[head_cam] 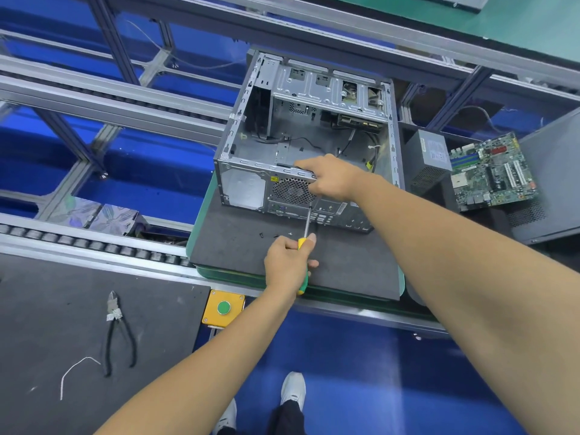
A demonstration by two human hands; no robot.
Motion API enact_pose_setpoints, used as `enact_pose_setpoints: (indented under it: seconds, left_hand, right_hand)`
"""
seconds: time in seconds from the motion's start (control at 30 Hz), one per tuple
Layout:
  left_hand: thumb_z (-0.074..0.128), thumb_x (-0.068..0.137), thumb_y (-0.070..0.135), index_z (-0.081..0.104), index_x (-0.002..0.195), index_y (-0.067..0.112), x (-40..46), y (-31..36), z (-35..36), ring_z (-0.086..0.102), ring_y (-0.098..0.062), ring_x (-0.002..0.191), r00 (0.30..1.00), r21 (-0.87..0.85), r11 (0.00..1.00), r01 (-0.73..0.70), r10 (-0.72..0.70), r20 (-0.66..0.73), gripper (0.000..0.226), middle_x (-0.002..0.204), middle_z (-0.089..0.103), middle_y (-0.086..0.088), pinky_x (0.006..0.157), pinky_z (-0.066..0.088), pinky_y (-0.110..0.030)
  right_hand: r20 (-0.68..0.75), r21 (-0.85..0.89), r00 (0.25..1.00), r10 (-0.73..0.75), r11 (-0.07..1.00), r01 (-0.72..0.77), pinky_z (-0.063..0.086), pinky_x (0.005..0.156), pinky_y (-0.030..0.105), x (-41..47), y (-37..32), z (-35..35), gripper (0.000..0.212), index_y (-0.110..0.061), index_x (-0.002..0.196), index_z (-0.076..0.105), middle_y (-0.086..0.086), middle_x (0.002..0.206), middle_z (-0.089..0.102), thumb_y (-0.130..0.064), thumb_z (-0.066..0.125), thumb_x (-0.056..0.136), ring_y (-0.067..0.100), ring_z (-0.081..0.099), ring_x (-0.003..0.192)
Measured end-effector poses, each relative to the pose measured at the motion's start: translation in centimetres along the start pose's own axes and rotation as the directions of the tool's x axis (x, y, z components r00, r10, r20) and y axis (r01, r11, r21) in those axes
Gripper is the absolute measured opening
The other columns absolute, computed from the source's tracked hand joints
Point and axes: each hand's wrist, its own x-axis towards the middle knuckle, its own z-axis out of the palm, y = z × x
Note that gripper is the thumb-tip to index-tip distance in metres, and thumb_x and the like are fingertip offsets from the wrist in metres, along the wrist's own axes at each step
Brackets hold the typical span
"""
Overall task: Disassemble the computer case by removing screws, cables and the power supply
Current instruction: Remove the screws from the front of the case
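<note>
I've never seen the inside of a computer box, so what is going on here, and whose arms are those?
The arms belong to a person wearing a camera on their head, so you look down as they do. The left hand holds a yellow-green screwdriver against the back of an open computer case. The right hand grips the case's top edge. Small black screws lie on the dark mat. Off to the right sit a circuit board and a grey power supply. Cutting pliers lie on the left.
</note>
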Motion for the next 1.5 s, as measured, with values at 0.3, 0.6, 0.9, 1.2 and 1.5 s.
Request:
enact_pose_setpoints:
  seconds: [0.3, 0.6, 0.9, 1.2, 1.5]
  left_hand:
    - [0.061, 0.100, 0.049, 0.063, 0.093, 0.008, 0.0, 0.1, 0.1, 0.058, -0.010, 0.052, 0.972, -0.244, 0.950, 0.195, -0.154, 0.178, 0.041, 0.071, 0.063, -0.001, 0.045, 0.046, -0.025]
    - [0.051, 0.102, 0.054, 0.069, 0.113, 0.007, 0.2, -0.4, -0.8, 0.059, -0.010, 0.058, 0.900, -0.280, 0.902, 0.329, -0.209, 0.383, 0.052, 0.078, 0.069, 0.002, 0.052, 0.051, -0.024]
    - [0.081, 0.085, 0.042, 0.050, 0.097, 0.016, -0.3, -0.7, -0.1, 0.058, -0.010, 0.050, 0.998, -0.021, 0.998, -0.056, 0.056, 0.007, 0.043, 0.078, 0.064, -0.003, 0.045, 0.048, -0.026]
    - [0.065, 0.094, 0.057, 0.056, 0.087, 0.017, 0.0, -1.4, -0.5, 0.075, -0.016, 0.075, 0.994, 0.177, 0.979, -0.102, 0.108, -0.020, 0.042, 0.066, 0.069, 0.010, 0.076, 0.060, -0.048]
    - [0.047, 0.103, 0.057, 0.072, 0.092, 0.013, 0.5, 0.3, -1.9, 0.046, -0.008, 0.051, 0.871, -0.286, 0.871, 0.398, -0.262, 0.415, 0.052, 0.068, 0.057, 0.004, 0.045, 0.042, -0.020]
  right_hand:
    - [0.018, 0.011, 1.000, -0.025, 1.000, 0.025, 0.021, 0.051, 0.032, -0.5, -0.6, -0.3, 0.035, -0.039, 0.085, 0.041, -0.002, 0.060, 0.039, -0.007, 0.054, 0.081, 0.014, 0.037, 0.055]
    - [-0.001, 0.026, 1.000, -0.022, 0.999, 0.022, 0.022, 0.052, 0.027, -0.4, -0.3, -0.2, 0.036, -0.031, 0.112, 0.051, -0.014, 0.065, 0.031, -0.007, 0.054, 0.085, 0.002, 0.033, 0.057]
    - [-0.004, 0.017, 1.000, -0.018, 1.000, 0.018, 0.024, 0.052, 0.032, -0.3, -0.3, -0.2, 0.040, -0.025, 0.119, 0.055, -0.004, 0.062, 0.042, -0.007, 0.055, 0.084, 0.013, 0.040, 0.055]
    - [0.012, -0.003, 1.000, -0.028, 1.000, 0.028, 0.026, 0.052, 0.034, -0.2, -0.3, -0.1, 0.035, -0.035, 0.099, 0.040, 0.004, 0.063, 0.043, -0.008, 0.055, 0.082, 0.020, 0.039, 0.058]
    - [-0.003, -0.003, 1.000, -0.013, 1.000, 0.013, 0.026, 0.052, 0.032, 0.1, -0.1, 0.2, 0.042, -0.027, 0.122, 0.054, 0.003, 0.065, 0.046, -0.010, 0.057, 0.083, 0.018, 0.043, 0.058]
